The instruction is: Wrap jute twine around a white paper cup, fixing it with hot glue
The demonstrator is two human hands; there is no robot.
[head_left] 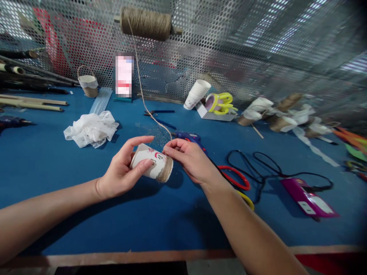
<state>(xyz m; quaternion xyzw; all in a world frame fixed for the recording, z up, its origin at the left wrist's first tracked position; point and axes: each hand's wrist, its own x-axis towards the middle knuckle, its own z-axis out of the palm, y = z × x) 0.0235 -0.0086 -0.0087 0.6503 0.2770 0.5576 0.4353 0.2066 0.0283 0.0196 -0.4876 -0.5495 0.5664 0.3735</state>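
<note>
A white paper cup [143, 154] with red and black print lies tilted in my left hand [122, 164], the thumb along its near side. Brown twine [164, 172] is wound in a band around the cup's right end. My right hand [187, 156] is at that end, thumb and forefinger pinched on the twine strand [140, 78]. This strand runs up to a large twine spool [145, 23] on a rod at the back. Behind my right hand lies a blue glue gun [187, 136], partly hidden.
Crumpled white lace [91, 129] and a small basket [88, 86] are at left. Stacked cups [197, 94] and yellow scissors [222, 103] stand at the back. Rightward lie a black cord [263, 177], a purple power strip [309, 198] and several twine-wrapped cups [281, 123]. Pliers [160, 118] lie centrally.
</note>
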